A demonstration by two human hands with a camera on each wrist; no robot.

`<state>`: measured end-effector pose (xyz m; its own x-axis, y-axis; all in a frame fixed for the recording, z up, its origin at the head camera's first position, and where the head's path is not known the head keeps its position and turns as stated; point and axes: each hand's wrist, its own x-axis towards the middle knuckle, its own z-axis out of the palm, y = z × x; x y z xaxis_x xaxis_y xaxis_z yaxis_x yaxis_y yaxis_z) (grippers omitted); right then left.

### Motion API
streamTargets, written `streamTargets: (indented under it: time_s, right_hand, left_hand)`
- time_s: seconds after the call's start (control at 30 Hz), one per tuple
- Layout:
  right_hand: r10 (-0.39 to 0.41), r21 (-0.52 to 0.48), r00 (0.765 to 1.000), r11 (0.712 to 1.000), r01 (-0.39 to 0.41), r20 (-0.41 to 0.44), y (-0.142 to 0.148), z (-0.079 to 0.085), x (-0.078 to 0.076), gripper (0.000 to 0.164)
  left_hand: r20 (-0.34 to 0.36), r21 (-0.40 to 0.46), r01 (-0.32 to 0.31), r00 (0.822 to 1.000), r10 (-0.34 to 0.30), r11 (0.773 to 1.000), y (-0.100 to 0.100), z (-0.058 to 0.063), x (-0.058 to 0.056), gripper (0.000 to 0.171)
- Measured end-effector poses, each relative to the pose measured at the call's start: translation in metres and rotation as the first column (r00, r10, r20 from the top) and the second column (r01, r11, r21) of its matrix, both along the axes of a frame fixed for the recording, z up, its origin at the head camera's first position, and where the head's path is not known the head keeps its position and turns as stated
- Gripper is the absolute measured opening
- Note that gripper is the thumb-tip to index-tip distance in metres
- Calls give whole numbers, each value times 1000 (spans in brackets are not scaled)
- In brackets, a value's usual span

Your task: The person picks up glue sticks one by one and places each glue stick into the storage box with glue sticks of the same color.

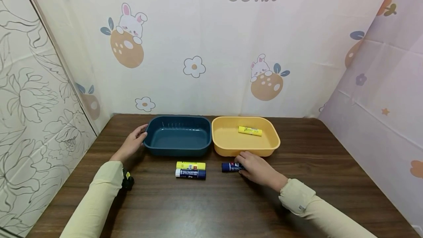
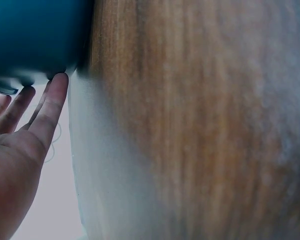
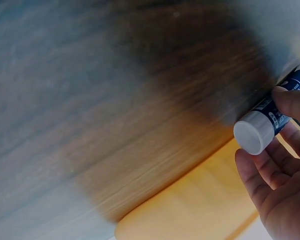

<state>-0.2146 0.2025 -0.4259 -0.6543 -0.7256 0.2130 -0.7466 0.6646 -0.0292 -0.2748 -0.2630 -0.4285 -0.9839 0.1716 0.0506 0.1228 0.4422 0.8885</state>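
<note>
With thumb and fingers on either side, my right hand (image 1: 256, 167) holds a dark blue glue stick (image 1: 228, 167) just in front of the yellow basin. Its white cap (image 3: 253, 133) shows in the right wrist view. My left hand (image 1: 133, 143) touches the left end of the dark teal basin (image 1: 178, 152); its fingers (image 2: 51, 107) look nearly straight in the left wrist view. Inside the yellow basin (image 1: 242, 152) lies a yellow glue stick (image 1: 250, 130). Side by side before the teal basin lie another yellow glue stick (image 1: 191, 165) and a blue one with a white end (image 1: 190, 173).
Both basins stand together at the back of the brown wooden table (image 1: 185, 208), near a patterned curtain (image 1: 211, 39). Another patterned sheet (image 1: 36, 94) borders the left side. A small black device (image 1: 127, 180) is at the left wrist.
</note>
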Motion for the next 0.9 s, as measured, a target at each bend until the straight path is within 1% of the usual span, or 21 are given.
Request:
streamTargets:
  time_s: [0.13,0.4,0.7,0.9]
  right_hand:
    - [5,2,1000,1000,-5,2,0,0,0,30]
    - [7,2,1000,1000,-7,-4,1,3,2,30]
    - [17,-35,1000,999,-17,-4,4,11,5,31]
    - [25,-20,1000,999,-25,-17,3,17,5,32]
  left_hand:
    - [-5,-2,-6,1000,6,1000,0,-3,-2,51]
    - [2,-7,-4,1000,4,1000,0,-4,0,52]
    - [11,-8,-8,1000,8,1000,-1,-4,-3,52]
    - [11,-15,-5,1000,5,1000,-1,-3,-3,53]
